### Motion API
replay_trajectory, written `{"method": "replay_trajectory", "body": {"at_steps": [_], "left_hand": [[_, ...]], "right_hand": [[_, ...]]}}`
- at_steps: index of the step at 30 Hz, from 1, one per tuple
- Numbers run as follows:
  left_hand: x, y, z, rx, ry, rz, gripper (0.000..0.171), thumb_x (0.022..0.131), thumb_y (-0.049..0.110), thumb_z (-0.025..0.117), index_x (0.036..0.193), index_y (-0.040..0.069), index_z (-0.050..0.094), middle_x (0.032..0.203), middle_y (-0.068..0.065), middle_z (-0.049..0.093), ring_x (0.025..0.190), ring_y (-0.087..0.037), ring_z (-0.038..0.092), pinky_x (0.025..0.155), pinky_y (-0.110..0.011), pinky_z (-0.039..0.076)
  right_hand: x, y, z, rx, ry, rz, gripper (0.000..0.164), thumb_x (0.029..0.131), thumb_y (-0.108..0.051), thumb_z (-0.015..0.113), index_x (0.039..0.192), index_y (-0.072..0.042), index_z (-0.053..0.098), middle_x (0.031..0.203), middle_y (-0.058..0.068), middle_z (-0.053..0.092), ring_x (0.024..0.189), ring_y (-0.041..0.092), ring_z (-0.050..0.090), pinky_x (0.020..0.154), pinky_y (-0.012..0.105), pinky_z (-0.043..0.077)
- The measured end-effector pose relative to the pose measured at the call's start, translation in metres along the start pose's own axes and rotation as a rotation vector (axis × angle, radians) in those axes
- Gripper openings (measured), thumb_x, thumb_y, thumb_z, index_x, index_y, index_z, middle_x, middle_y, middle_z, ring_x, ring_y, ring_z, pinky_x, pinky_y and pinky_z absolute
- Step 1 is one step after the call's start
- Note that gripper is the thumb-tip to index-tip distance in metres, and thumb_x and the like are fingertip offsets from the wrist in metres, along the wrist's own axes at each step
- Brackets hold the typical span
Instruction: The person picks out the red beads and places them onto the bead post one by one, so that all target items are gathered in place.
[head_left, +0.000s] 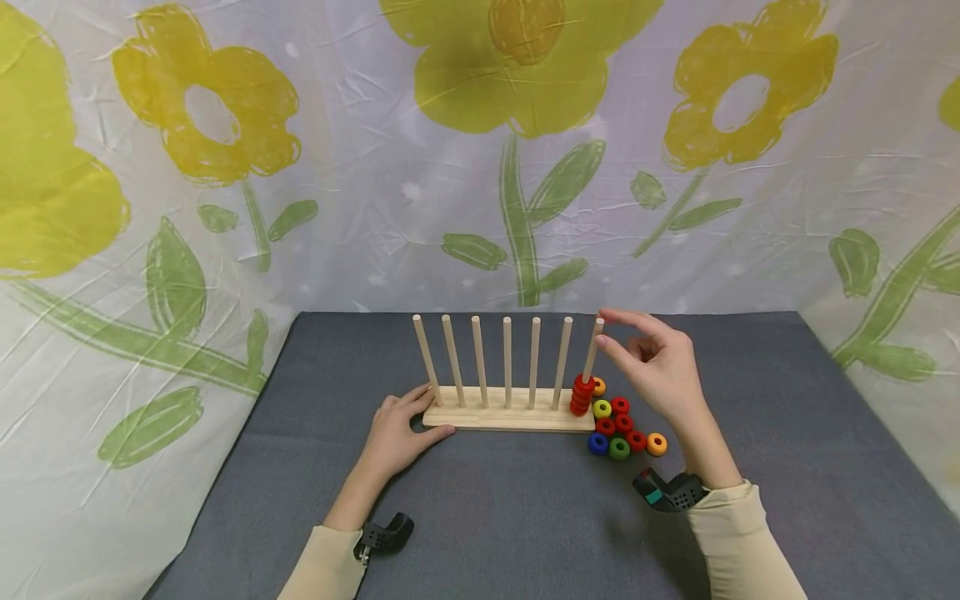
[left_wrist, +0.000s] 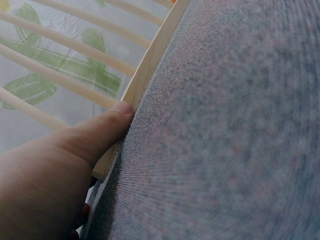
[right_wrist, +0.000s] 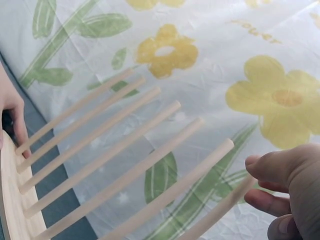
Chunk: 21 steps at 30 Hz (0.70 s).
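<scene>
A pale wooden base [head_left: 513,422] with several upright pegs stands on the grey cloth. My left hand [head_left: 392,435] holds its left end, thumb along the front edge and fingers behind; the left wrist view shows the thumb [left_wrist: 112,120] pressed on the wood. Several red rings [head_left: 581,395] are stacked low on the rightmost peg [head_left: 592,354]. At the top of that peg is my right hand [head_left: 666,367], thumb and index finger parted on either side of the tip. No ring shows between those fingers in the right wrist view.
Loose rings lie by the base's right end: several red ones, a yellow-green ring [head_left: 602,408], a blue ring [head_left: 597,443], a green ring [head_left: 618,448] and an orange ring [head_left: 657,444], with another orange one behind the stack. A flower-printed cloth [head_left: 360,208] hangs behind.
</scene>
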<state>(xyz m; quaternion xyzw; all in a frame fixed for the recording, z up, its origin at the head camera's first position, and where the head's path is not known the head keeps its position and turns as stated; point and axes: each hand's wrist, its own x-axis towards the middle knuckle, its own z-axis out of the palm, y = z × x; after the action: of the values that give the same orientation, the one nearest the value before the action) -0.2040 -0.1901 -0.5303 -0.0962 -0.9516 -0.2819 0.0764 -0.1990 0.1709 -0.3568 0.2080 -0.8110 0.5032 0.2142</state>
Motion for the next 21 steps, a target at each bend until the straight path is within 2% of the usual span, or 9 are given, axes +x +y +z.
{"method": "replay_trajectory", "body": {"at_steps": [4,12,21], "left_hand": [[0.0,-0.001,0.0,0.001,0.007,0.008,0.08,0.083,0.05,0.083,0.145,0.006,0.058,0.151,-0.01,0.05,0.101,-0.028,0.05,0.085,-0.048,0.04],[0.0,-0.001,0.0,-0.003,-0.002,0.015,0.079,0.083,0.05,0.082,0.145,0.008,0.058,0.151,-0.01,0.049,0.1,-0.028,0.05,0.085,-0.047,0.04],[-0.001,-0.002,0.0,-0.004,0.004,0.021,0.08,0.083,0.051,0.082,0.146,0.007,0.057,0.152,-0.01,0.049,0.102,-0.028,0.05,0.087,-0.048,0.039]], "right_hand": [[0.0,-0.001,0.0,0.004,-0.004,0.009,0.031,0.09,0.004,0.075,0.121,0.0,0.073,0.048,0.004,0.034,0.043,0.002,0.025,0.042,0.03,0.023],[0.0,0.004,-0.003,0.002,-0.006,0.0,0.031,0.09,0.004,0.075,0.121,0.002,0.073,0.047,0.004,0.034,0.042,0.003,0.024,0.041,0.03,0.023],[-0.007,0.028,-0.021,-0.049,-0.009,0.029,0.031,0.092,0.001,0.075,0.123,-0.001,0.072,0.046,0.0,0.035,0.041,0.0,0.025,0.04,0.031,0.023]]}}
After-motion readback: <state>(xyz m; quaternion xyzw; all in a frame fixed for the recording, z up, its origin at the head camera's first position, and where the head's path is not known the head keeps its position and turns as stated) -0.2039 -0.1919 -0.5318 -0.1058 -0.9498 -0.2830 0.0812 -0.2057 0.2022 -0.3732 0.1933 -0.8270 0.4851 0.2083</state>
